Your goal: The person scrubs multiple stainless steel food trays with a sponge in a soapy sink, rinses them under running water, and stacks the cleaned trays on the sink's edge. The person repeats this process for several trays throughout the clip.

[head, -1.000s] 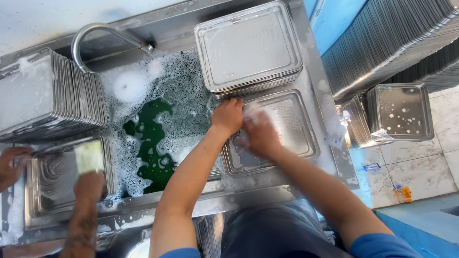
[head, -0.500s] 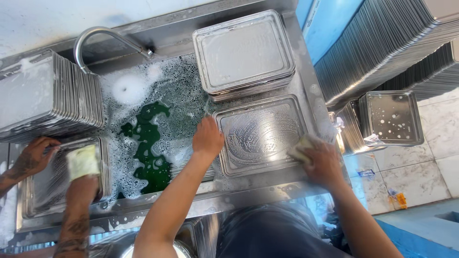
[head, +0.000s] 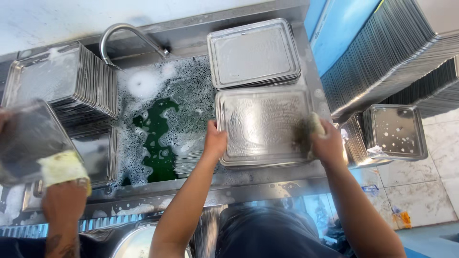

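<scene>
A soapy steel tray (head: pixel 265 125) lies flat on the sink's right side. My left hand (head: pixel 214 141) grips its left edge. My right hand (head: pixel 326 143) presses a yellowish sponge (head: pixel 311 125) against the tray's right edge. Behind it sits a stack of similar trays (head: pixel 253 51). The sink basin (head: pixel 158 124) to the left holds foamy green water.
A co-worker's hand (head: pixel 63 198) at the lower left wipes another tray (head: pixel 26 141) with a yellow sponge (head: pixel 61 167). A tall tray stack (head: pixel 62 83) stands at the far left, a curved tap (head: pixel 128 37) behind. More trays (head: pixel 394 131) pile up at right.
My right hand swept the sponge from the tray's middle out to its right edge. My left hand shifted to the tray's left edge. The co-worker lifted a tray.
</scene>
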